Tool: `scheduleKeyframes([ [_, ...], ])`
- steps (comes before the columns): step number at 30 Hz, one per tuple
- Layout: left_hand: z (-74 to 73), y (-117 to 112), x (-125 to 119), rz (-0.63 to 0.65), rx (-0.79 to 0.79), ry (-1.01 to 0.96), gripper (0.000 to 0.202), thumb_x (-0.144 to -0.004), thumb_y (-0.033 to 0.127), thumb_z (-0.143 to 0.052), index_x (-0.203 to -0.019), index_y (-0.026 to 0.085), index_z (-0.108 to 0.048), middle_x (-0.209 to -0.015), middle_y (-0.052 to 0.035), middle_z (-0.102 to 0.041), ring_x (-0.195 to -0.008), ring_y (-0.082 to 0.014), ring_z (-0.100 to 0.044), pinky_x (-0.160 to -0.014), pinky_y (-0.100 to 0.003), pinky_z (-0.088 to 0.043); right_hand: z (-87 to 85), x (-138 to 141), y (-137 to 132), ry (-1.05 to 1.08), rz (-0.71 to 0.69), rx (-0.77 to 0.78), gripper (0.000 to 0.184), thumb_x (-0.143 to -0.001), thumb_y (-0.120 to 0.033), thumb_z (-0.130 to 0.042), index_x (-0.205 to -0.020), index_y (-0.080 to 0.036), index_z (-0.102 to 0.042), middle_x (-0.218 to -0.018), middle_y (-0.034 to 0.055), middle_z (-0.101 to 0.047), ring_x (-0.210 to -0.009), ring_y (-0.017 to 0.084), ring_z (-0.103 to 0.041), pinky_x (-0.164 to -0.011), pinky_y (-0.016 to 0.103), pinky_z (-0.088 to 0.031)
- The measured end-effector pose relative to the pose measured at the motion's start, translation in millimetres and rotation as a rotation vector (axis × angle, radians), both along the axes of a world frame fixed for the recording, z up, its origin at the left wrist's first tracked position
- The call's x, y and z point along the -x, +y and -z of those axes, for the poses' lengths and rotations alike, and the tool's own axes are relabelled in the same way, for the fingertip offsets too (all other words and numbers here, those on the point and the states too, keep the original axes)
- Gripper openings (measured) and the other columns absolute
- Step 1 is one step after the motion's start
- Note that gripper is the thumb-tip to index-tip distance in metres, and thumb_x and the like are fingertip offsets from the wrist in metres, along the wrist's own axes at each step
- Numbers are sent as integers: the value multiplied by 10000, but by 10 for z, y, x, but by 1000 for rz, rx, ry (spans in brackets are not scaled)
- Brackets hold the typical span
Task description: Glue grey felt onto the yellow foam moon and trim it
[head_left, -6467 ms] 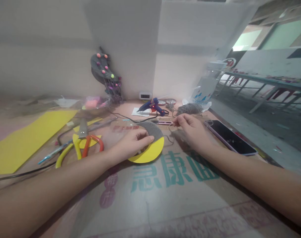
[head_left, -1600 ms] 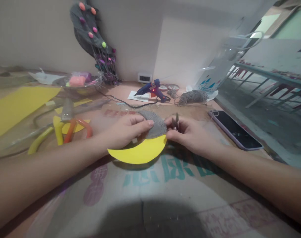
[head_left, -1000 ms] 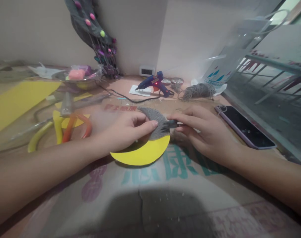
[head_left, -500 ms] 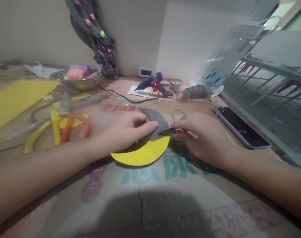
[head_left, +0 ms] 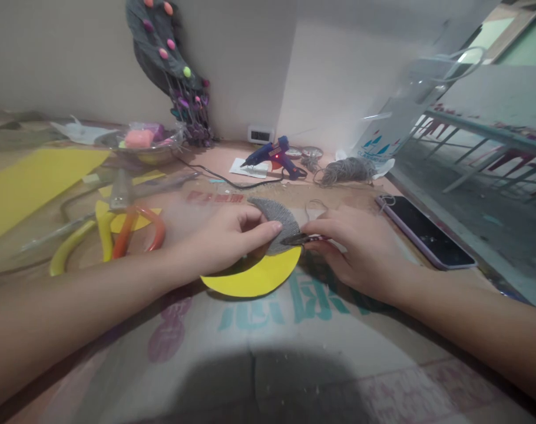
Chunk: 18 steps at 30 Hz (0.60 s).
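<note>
A yellow crescent cutout (head_left: 254,278) has its upper part covered in tight rows of grey yarn (head_left: 280,215); its lower part is bare. My left hand (head_left: 232,235) is closed on the crescent from the left, thumb lying over the yarn. Between the thumb and fingers of my right hand (head_left: 345,241) is a pair of dark, pointed tweezers (head_left: 297,239). Their tip points left and touches the yarn near its lower edge, just above the bare yellow. A loose strand of yarn loops up behind the right fingers.
Scissors with yellow (head_left: 102,229) and orange (head_left: 155,227) handles lie left. Behind stand a blue glue gun (head_left: 272,154) with a lit red light, a grey yarn skein (head_left: 350,171) and a small clock (head_left: 260,135). A phone (head_left: 427,232) lies right, yellow sheet (head_left: 33,185) far left.
The view has shifted slightly, so the background sits a little lower. The tweezers tip has moved slightly left over the yarn. Both hands keep their grip.
</note>
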<state>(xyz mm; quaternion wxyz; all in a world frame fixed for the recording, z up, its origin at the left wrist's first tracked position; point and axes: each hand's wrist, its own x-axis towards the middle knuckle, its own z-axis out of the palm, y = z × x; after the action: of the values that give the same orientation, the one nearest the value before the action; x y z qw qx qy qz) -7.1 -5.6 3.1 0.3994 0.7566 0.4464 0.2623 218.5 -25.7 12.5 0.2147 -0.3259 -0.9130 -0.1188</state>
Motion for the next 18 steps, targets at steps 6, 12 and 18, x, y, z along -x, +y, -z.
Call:
scheduleKeyframes([
  [6, 7, 15, 7, 2, 45, -34, 393, -848, 452, -503, -565, 180, -528, -509, 15, -514, -476, -96, -440, -451, -218, -304, 16, 0, -6, 52, 2, 28, 175, -926, -244, -472, -991, -167, -616, -820, 63, -647, -744, 182, -547, -644, 293, -374],
  [12, 0, 12, 14, 6, 40, -48, 394, -847, 454, -514, -569, 176, -535, -521, 19, -525, -482, -92, -448, -457, -215, -317, 39, -14, 4, 50, -9, 5, 164, -911, -225, -489, -1015, -174, -605, -827, 61, -638, -746, 188, -536, -648, 300, -369],
  [18, -6, 14, 14, -1, 47, -30, 401, -857, 461, -503, -582, 172, -541, -524, 14, -533, -486, -94, -456, -457, -215, -318, 27, -1, -12, 79, -7, 58, 152, -903, -194, -498, -1008, -160, -602, -820, 52, -621, -744, 176, -530, -648, 286, -368],
])
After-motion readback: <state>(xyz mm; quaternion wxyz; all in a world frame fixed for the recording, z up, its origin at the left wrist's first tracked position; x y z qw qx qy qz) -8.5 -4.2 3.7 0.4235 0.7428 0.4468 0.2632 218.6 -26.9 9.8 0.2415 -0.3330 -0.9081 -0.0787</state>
